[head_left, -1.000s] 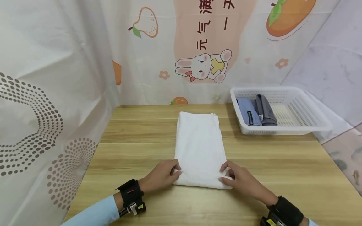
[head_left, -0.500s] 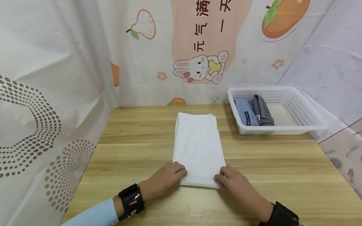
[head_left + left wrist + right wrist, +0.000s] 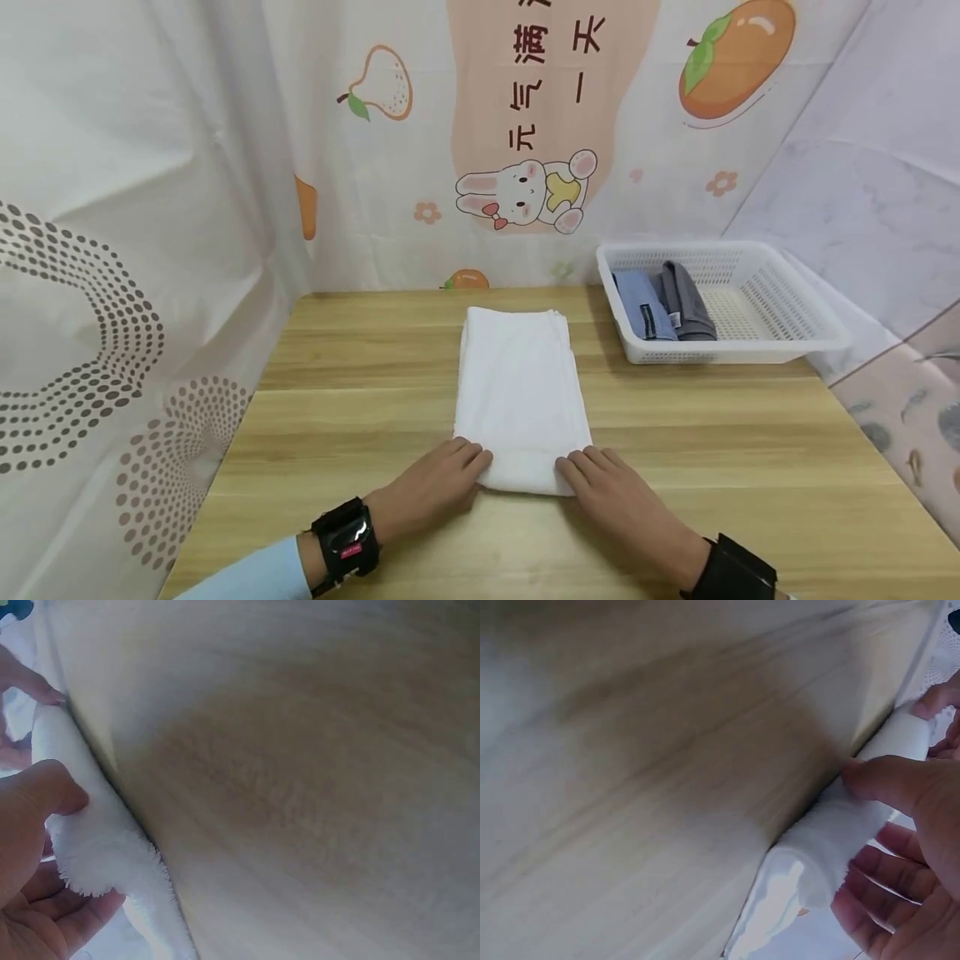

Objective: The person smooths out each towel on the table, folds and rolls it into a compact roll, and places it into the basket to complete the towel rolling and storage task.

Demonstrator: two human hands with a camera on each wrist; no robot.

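Observation:
A white towel (image 3: 521,383), folded into a long rectangle, lies lengthwise on the wooden table. At its near end, my left hand (image 3: 442,479) grips the left corner, with the fingers over the top. The right corner is held by my right hand (image 3: 615,496) in the same way. In the left wrist view, the thumb (image 3: 56,787) presses on a thick, rolled-looking fold with a fuzzy edge, while the fingers lie on its other side. The right wrist view shows the right thumb (image 3: 881,780) against this towel roll (image 3: 817,840), with fingers curved behind it.
A white perforated plastic basket (image 3: 810,333) stands at the table's back right. Inside are a folded blue cloth (image 3: 641,304) and a rolled grey cloth (image 3: 686,304). A printed curtain (image 3: 420,167) hangs behind the wooden table (image 3: 360,350), and a dotted sheet (image 3: 210,275) hangs on the left.
Both hands have gone from pinching the near corners to curling over the near end, slightly closer together. The near end has turned over a little, away from me. The head view has tilted up.

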